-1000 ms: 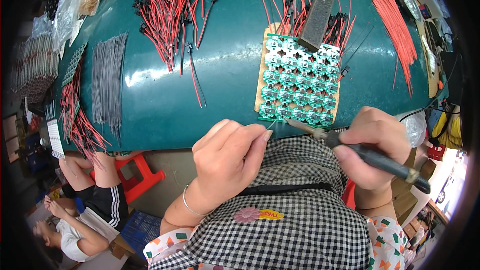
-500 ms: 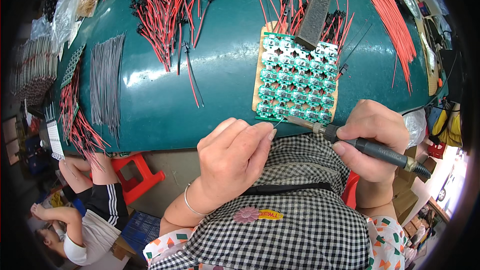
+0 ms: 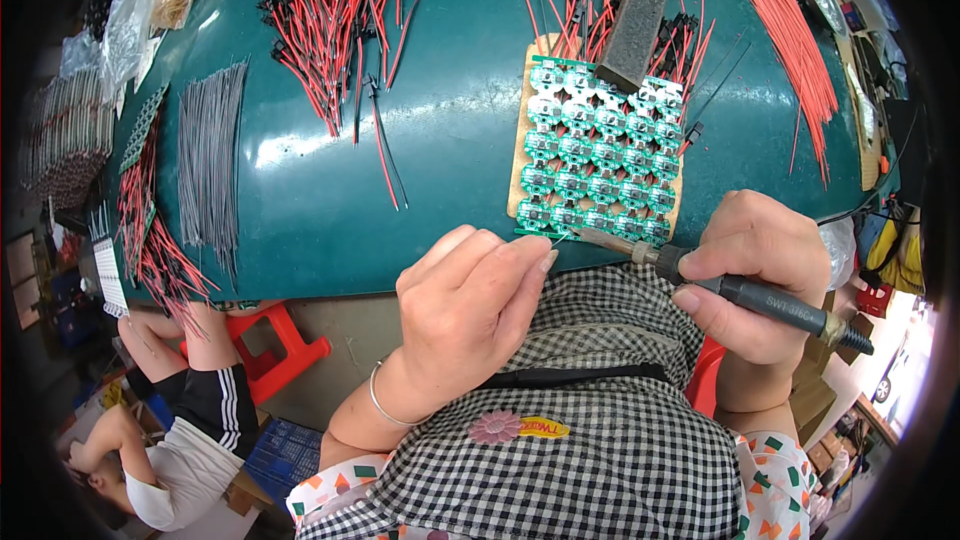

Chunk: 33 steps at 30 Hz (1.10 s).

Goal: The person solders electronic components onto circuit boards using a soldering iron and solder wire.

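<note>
One thin silvery strand (image 3: 562, 238) is pinched in the left grip (image 3: 470, 290), a black-handled iron (image 3: 768, 301) in the right grip (image 3: 757, 270); soldering green circuit boards (image 3: 573, 148) seems underway, calling for steady contact.

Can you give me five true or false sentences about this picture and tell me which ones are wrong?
1. The right hand holds a soldering iron. True.
2. The left hand is wide open. False: its fingers pinch a thin strand.
3. The table is yellow. False: it is green.
4. The person wears a checked apron. True.
5. The dark bar lies across the grey wires. False: it overlaps the far edge of the green circuit boards.
</note>
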{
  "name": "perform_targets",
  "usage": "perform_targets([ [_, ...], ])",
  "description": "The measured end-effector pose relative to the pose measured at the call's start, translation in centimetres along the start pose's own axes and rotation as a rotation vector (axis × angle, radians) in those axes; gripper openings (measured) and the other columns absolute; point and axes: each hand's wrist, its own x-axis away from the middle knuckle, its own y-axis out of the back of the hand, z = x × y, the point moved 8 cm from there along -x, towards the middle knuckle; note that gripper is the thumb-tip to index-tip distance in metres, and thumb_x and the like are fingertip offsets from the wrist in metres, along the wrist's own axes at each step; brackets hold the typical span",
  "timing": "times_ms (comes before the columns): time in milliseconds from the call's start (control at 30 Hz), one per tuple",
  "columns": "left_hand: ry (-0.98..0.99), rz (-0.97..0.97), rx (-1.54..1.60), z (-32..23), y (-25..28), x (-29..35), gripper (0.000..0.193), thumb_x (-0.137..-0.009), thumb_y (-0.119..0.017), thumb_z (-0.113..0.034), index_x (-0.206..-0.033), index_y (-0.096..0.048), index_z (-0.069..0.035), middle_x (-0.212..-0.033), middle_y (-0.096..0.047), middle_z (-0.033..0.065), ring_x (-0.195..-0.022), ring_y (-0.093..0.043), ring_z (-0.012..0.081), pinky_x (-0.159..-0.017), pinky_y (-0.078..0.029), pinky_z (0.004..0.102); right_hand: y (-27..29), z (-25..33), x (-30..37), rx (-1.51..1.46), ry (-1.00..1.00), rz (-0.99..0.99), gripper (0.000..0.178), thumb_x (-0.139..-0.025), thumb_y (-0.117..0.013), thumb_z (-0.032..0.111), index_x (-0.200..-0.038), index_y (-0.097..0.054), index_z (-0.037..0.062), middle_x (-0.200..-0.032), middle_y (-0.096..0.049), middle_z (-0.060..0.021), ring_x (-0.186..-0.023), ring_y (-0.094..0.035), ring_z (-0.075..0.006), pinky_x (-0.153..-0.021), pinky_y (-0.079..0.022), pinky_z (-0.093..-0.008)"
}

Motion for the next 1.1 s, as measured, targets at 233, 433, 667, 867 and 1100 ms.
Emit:
perform_targets([
  [233,-0.028,0.013,-0.01,-0.1,-0.3,0.0,0.019,-0.073,-0.08,0.007,-0.09,-0.073,0.0,-0.064,-0.059,0.0053,-0.054,-0.053,0.0173,-0.052,-0.041,0.0297,0.0,0.0,0.3,0.018,-0.003,-0.005,0.02,-0.062,-0.082,0.004,-0.08,-0.075,0.0001,-0.068,-0.065,-0.0085,-0.058,-0.062,-0.019,-0.052,-0.044,-0.0298],
  [433,0.0,-0.06,0.097,-0.5,0.7,-0.1,0.016,-0.073,-0.079,0.008,-0.084,-0.072,-0.002,-0.064,-0.06,0.0046,-0.052,-0.053,0.016,-0.051,-0.04,0.0292,2.5,-0.2,2.2,-0.003,0.059,-0.142,0.02,-0.066,-0.081,0.006,-0.08,-0.069,-0.0011,-0.068,-0.064,-0.0077,-0.054,-0.059,-0.0176,-0.05,-0.04,-0.0292],
  [667,0.016,0.036,0.034,-0.7,-0.6,-0.2,0.015,-0.074,-0.079,0.007,-0.084,-0.073,-0.001,-0.062,-0.056,0.0031,-0.05,-0.05,0.0151,-0.05,-0.039,0.029,1.2,-0.4,2.9,0.107,-0.001,-0.152,0.022,-0.069,-0.084,0.008,-0.083,-0.069,0.0015,-0.068,-0.066,-0.0085,-0.053,-0.06,-0.0159,-0.049,-0.042,-0.0266],
  [867,-0.013,0.012,0.037,-0.7,-0.9,-0.1,0.015,-0.075,-0.08,0.007,-0.087,-0.073,-0.001,-0.061,-0.055,0.0031,-0.051,-0.05,0.0155,-0.05,-0.04,0.0291,0.6,0.1,2.5,0.176,0.026,-0.083,0.023,-0.071,-0.086,0.009,-0.085,-0.069,0.0025,-0.07,-0.068,-0.0083,-0.055,-0.065,-0.0191,-0.049,-0.048,-0.0293],
  [1100,-0.051,-0.017,-0.009,-0.9,-1.5,-0.3,0.015,-0.077,-0.08,0.006,-0.088,-0.072,-0.001,-0.062,-0.057,0.0046,-0.05,-0.052,0.0178,-0.05,-0.042,0.0304,0.1,1.3,2.1,0.207,0.107,-0.004,0.022,-0.072,-0.087,0.009,-0.088,-0.072,0.0026,-0.07,-0.068,-0.0081,-0.057,-0.067,-0.0221,-0.05,-0.05,-0.0327],
])
